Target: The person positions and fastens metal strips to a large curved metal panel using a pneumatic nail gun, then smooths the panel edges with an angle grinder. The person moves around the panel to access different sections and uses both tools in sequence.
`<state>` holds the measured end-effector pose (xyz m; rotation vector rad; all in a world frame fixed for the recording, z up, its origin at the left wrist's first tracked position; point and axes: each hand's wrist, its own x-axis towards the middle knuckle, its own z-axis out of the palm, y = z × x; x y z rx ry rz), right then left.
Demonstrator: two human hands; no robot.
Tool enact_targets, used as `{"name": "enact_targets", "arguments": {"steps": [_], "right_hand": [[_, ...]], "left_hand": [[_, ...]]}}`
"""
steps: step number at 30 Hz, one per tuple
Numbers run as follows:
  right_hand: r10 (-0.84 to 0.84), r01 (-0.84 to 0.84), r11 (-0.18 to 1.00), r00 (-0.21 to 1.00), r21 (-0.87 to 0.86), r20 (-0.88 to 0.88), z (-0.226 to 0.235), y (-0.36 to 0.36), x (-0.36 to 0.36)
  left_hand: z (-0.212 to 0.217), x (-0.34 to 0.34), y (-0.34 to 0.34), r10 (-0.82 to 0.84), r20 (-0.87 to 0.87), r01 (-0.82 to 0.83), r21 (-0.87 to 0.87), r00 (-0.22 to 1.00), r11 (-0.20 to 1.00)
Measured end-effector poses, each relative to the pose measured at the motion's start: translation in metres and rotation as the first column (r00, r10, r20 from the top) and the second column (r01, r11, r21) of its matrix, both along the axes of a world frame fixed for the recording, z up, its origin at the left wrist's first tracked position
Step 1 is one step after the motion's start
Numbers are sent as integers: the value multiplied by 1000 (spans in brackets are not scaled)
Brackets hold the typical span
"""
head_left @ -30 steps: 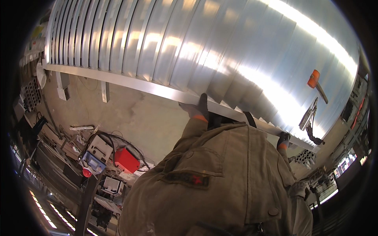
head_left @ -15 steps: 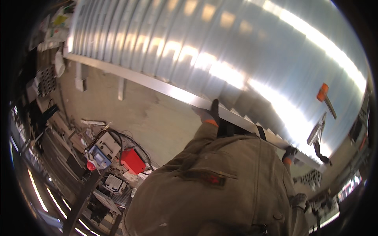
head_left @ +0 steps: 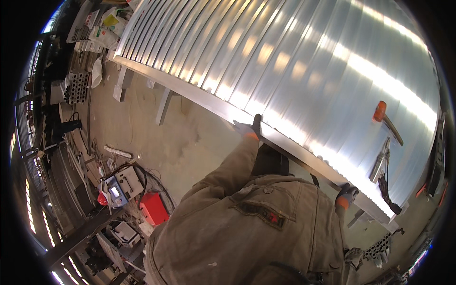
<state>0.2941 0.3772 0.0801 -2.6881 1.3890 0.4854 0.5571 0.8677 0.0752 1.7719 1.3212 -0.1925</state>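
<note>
A wide ribbed sheet-metal panel (head_left: 304,80), silvery and shiny, lies before me with a flat metal rail (head_left: 185,94) along its near edge. My left hand (head_left: 249,128), in a grey glove with an orange cuff, holds this rail near its middle. Its thumb lies over the top; the fingers point left at the rail's lower edge, partly hidden. Farther right, my gloved right hand (head_left: 346,194) closes over the same rail with bent fingers. On the panel's right part lie an orange-headed mallet (head_left: 380,111) and a metal hand tool (head_left: 381,161) with a dark end.
Metal legs (head_left: 164,107) stand under the panel's edge. On the floor at left are a red box (head_left: 154,209), a blue-and-grey machine (head_left: 115,191) and black cables (head_left: 159,183). Bundled tubes (head_left: 77,88) lie at far left, with more tubes (head_left: 378,249) at lower right.
My view has shifted, showing more of the panel's left end. Stepped rib ends between my hands now sit more nearly in line along the rail. Both hands stay at the rail.
</note>
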Motion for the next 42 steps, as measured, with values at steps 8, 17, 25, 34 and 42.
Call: {"name": "enact_targets", "arguments": {"steps": [8,17,25,34,42], "right_hand": [[124,-148,982,972,113,200,38,5,-15],[146,-375,907,706,191,693,21,-3,-188],[-410,268,692,910,670,58,-102,-16,-505],[-773,695,358,595,623,-220,-120,-23,-746],[-933,724,190,343,663,-106,-48,-135,-761]], "left_hand": [[-26,-5,15,-131,20,130,62,991,990],[-44,-143,-108,-608,417,327,569,676,754],[22,-315,-344,-864,377,818,571,-334,-67],[36,-334,-630,-667,437,668,734,-604,-124],[30,-413,-773,-841,-20,622,664,-540,-415]]}}
